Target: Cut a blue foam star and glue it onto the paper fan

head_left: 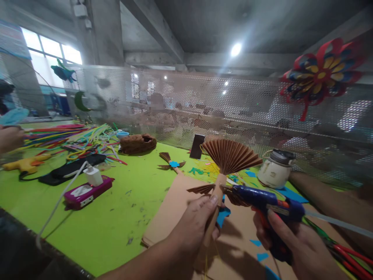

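Note:
My left hand (pixel 201 217) is closed around a brown paper tube (pixel 217 196). A pleated brown paper fan (pixel 233 155) spreads from the tube's upper end, and smaller folded pieces (pixel 201 189) stick out at its sides. Blue paper (pixel 223 216) shows behind the tube, by my fingers. In my right hand (pixel 291 237) is a blue hot glue gun (pixel 268 200), its nozzle at the tube just above my left thumb. A clear glue stick (pixel 338 223) runs out of its back. Under both hands lie brown paper sheets (pixel 166 210).
A similar smaller paper piece (pixel 174 163) lies ahead. At left are a purple power strip (pixel 89 192), a yellow glue gun (pixel 26 164) and colourful pipe cleaners (pixel 72 134). A white jug (pixel 275 169) and red-handled scissors (pixel 349 256) stand right. Another person's hand (pixel 11 138) shows far left.

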`<move>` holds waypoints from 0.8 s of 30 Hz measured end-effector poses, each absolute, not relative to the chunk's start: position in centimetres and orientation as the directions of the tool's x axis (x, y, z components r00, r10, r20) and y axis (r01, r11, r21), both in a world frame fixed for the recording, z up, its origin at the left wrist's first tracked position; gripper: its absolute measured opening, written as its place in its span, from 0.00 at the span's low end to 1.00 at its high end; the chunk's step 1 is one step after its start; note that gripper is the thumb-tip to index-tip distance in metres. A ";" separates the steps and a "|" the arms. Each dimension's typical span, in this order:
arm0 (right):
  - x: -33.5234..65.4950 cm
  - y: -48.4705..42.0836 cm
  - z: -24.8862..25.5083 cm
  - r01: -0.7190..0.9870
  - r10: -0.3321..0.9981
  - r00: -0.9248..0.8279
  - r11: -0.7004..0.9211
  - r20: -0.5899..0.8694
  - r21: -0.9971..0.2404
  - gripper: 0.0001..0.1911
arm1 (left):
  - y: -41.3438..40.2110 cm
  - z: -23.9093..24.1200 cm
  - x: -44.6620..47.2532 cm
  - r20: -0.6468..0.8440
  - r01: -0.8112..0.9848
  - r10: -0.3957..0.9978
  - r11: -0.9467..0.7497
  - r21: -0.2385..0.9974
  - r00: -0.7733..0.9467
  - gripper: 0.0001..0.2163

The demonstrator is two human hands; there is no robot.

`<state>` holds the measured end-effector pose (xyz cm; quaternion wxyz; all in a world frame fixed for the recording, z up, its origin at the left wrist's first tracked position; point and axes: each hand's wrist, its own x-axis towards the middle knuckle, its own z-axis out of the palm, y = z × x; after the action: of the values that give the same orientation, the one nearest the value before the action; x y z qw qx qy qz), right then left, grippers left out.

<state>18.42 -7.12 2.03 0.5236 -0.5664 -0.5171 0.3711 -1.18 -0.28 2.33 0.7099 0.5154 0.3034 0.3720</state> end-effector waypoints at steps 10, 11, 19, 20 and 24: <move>18.8 -7.1 1.9 0.321 0.978 0.172 0.061 0.121 -0.945 0.23 | -0.3 2.3 -1.1 -0.028 -0.292 0.839 0.220 0.931 0.544 0.16; 18.7 -7.1 2.0 0.349 0.978 0.165 0.065 0.129 -0.935 0.23 | -0.3 2.3 -1.1 -0.027 -0.280 0.838 0.211 0.936 0.544 0.17; 18.9 -7.0 1.8 0.387 0.967 0.181 0.096 0.178 -0.917 0.23 | -0.4 2.6 -1.3 -0.024 -0.207 0.830 0.167 0.964 0.557 0.17; 19.0 -7.0 1.7 0.372 0.966 0.187 0.098 0.178 -0.923 0.23 | -0.4 2.6 -1.3 -0.026 -0.211 0.832 0.171 0.963 0.554 0.17; 19.3 -7.2 1.6 0.402 0.971 0.160 0.100 0.177 -0.910 0.23 | -0.3 2.5 -1.3 -0.041 -0.235 0.837 0.200 0.951 0.546 0.16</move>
<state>19.26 -7.20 1.56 0.4703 -0.5988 -0.5735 0.3023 -1.34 -0.31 2.54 0.7162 0.5099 0.2950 0.3741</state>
